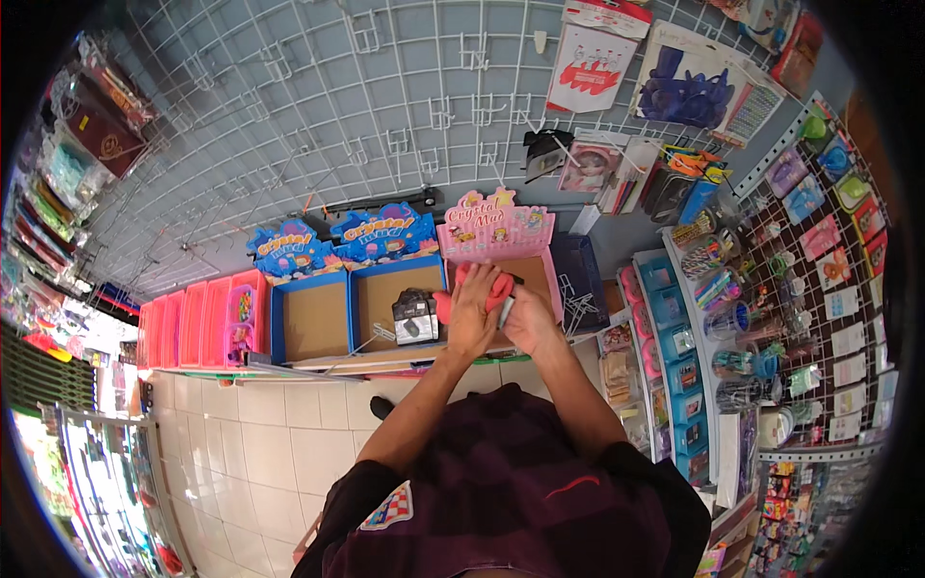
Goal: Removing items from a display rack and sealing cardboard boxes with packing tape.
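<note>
Both hands meet over the pink display box at the middle. My left hand lies with its fingers over a red, soft-looking item, perhaps cloth. Close beside it on the right, my right hand has its fingers around a small grey-white object that I cannot identify. A dark tip pokes out above the red item. Left of my hands, a black-and-silver package leans in the blue display box. Another blue display box stands farther left.
Pink plastic bins line the shelf's left end. A dark blue tray holding white wire hooks stands right of the pink box. Behind rises a white wire grid with hooks and hanging packets. Blue drawers and pen cups stand at the right.
</note>
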Action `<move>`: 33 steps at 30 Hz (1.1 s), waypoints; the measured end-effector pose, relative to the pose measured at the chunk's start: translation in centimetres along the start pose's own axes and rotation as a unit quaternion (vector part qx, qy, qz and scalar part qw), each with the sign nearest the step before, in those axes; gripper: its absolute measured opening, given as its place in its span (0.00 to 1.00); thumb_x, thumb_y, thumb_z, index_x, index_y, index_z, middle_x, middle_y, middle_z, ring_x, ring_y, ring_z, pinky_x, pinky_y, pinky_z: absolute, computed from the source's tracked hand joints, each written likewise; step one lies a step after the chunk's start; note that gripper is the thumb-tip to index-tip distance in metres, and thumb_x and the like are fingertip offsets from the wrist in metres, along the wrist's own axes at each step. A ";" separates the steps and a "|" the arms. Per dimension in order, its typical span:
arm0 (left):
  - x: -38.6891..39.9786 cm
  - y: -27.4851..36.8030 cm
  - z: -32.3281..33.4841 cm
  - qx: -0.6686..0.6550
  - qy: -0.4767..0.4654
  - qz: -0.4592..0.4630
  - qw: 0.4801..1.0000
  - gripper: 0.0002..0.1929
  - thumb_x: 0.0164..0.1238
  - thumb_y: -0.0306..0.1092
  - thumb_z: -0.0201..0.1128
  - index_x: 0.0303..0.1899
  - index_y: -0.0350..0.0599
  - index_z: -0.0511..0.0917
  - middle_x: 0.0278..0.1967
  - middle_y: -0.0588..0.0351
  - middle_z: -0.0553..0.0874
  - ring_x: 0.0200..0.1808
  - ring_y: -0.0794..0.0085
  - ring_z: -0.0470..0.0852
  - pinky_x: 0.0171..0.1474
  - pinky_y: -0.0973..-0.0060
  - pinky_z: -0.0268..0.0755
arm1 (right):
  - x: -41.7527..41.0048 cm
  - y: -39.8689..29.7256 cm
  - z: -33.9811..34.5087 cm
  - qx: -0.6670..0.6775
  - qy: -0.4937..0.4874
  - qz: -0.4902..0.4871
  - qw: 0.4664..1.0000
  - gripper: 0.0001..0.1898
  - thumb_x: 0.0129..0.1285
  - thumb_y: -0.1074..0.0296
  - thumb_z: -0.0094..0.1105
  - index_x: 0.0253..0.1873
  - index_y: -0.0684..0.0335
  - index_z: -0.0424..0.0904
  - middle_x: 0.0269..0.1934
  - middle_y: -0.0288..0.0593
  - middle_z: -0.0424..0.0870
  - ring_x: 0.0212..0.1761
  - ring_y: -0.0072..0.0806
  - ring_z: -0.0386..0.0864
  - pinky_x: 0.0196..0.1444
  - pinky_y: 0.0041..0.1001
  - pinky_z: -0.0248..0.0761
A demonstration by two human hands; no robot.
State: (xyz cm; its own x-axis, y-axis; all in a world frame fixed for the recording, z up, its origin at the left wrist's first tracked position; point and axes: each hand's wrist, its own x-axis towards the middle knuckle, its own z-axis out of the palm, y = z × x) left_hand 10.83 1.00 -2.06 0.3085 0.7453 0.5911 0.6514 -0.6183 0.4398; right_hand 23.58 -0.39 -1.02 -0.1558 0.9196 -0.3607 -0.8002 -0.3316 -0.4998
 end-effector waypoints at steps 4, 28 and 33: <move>-1.6 -4.5 1.5 -0.440 -0.056 -0.448 0.776 0.16 0.81 0.40 0.51 0.58 0.42 0.77 0.50 0.53 0.85 0.50 0.70 0.85 0.52 0.70 0.79 | -2.0 -4.0 0.8 -0.035 -0.054 -0.091 0.994 0.15 0.77 0.60 0.47 0.60 0.61 0.73 0.53 0.42 0.85 0.55 0.33 0.84 0.59 0.36 0.77; -3.0 -3.2 -3.5 -0.673 0.046 -0.468 0.571 0.25 0.79 0.52 0.51 0.59 0.37 0.71 0.54 0.45 0.83 0.54 0.57 0.84 0.59 0.58 0.77 | 2.4 -14.0 3.6 -0.346 0.119 -0.568 0.737 0.15 0.69 0.68 0.64 0.55 0.68 0.73 0.38 0.39 0.83 0.41 0.19 0.79 0.45 0.20 0.70; -3.2 -3.4 -4.0 -0.671 0.055 -0.458 0.580 0.24 0.78 0.52 0.51 0.59 0.38 0.70 0.53 0.45 0.83 0.54 0.57 0.84 0.58 0.57 0.77 | 2.7 -15.1 4.6 -0.351 0.115 -0.578 0.728 0.18 0.69 0.69 0.64 0.58 0.67 0.70 0.38 0.41 0.84 0.40 0.20 0.80 0.45 0.19 0.70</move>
State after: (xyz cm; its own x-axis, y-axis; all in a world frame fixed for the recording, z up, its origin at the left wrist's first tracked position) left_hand 4.81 -0.28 -2.77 0.1658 0.9394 -0.2999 -0.6427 0.3336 0.6897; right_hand 32.60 8.11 9.17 0.5524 0.6372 0.5375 0.1858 0.5344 -0.8245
